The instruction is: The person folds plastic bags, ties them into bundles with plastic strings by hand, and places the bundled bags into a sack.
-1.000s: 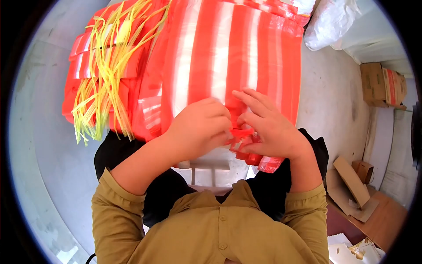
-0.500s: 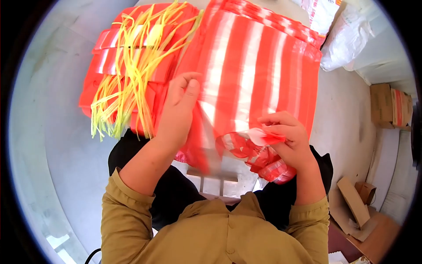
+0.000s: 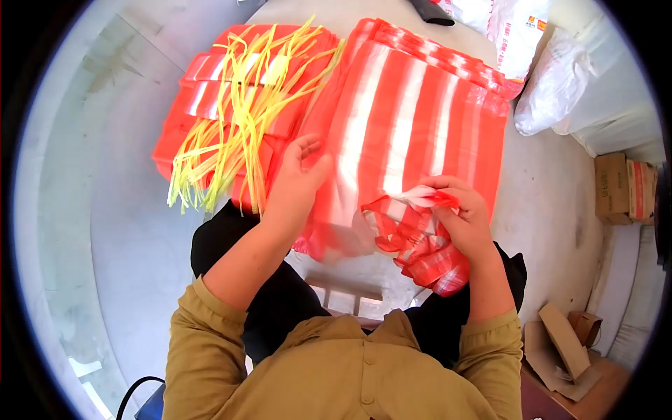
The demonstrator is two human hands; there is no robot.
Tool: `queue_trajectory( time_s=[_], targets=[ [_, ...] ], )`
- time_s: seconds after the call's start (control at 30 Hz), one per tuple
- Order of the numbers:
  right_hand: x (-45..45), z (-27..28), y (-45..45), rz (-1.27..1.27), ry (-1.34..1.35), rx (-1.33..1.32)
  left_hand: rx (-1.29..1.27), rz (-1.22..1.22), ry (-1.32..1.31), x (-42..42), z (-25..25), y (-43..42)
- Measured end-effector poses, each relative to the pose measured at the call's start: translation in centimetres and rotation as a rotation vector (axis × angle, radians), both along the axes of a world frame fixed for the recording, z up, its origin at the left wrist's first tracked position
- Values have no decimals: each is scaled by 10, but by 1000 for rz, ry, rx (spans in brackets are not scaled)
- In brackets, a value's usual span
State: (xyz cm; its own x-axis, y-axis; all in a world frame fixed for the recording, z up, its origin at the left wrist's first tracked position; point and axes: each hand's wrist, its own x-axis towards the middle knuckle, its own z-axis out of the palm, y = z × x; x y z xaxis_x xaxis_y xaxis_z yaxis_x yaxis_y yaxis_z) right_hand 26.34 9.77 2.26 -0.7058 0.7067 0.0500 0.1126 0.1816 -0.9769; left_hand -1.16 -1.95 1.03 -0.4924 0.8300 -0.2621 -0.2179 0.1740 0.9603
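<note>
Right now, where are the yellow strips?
In the head view, the yellow strips are at the upper left, draped across the folded red bundle, just left of the striped stack and the left hand.

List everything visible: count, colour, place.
striped plastic stack: one, red-white, centre
folded plastic pile: one, red-white, left
plastic strands: many, yellow, on that pile
crumpled striped plastic: one bunch, red-white, at right hand
tabletop: one, beige, under stack and pile
printed sack: at least one, white, upper right
plastic bag: one, white, right of sack
dark object: one, black, top edge
carton: at least one, brown, far right
cardboard pieces: several, brown, lower right
cord: one, black, lower left
unidentified item: one, blue, beside cord
frame: one, brownish, lower centre
left hand: one, bare, near stack's left edge
right hand: one, bare, holding crumpled plastic
shirt: one, khaki, bottom centre
trousers: one pair, black, below stack
</note>
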Motion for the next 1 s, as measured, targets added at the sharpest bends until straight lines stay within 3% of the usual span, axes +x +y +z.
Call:
queue_trajectory(
  time_s=[0.17,0.2,0.3,0.33,0.47,0.67,0.77,0.9,0.93,1.0],
  targets=[
    [0,5,-5,-15,-24,50,-87,-67,-52,16,2,-38],
    [1,4,-5,18,-45,141,-78,-116,-167,18,8,-47],
    [5,0,-5,120,-114,397,-47,-100,-78,26,1,-71],
    [6,1,-6,156,-140,476,-76,-108,-172,26,7,-79],
    [6,-5,-15,229,-184,679,-173,-170,-9,28,11,-102],
    [8,-11,-23,298,-232,837,-100,-308,779,38,35,-93],
    [10,-12,-25,292,-221,891,-29,-365,1010,51,53,-63],
    [12,-13,-27,306,-254,919,-55,-540,1081,68,51,-16],
    [12,-14,-27,311,-270,931,38,-513,1117,72,40,-6],
    [11,-14,-27,299,-271,952,-98,-597,1058,79,42,9]
  ],
)
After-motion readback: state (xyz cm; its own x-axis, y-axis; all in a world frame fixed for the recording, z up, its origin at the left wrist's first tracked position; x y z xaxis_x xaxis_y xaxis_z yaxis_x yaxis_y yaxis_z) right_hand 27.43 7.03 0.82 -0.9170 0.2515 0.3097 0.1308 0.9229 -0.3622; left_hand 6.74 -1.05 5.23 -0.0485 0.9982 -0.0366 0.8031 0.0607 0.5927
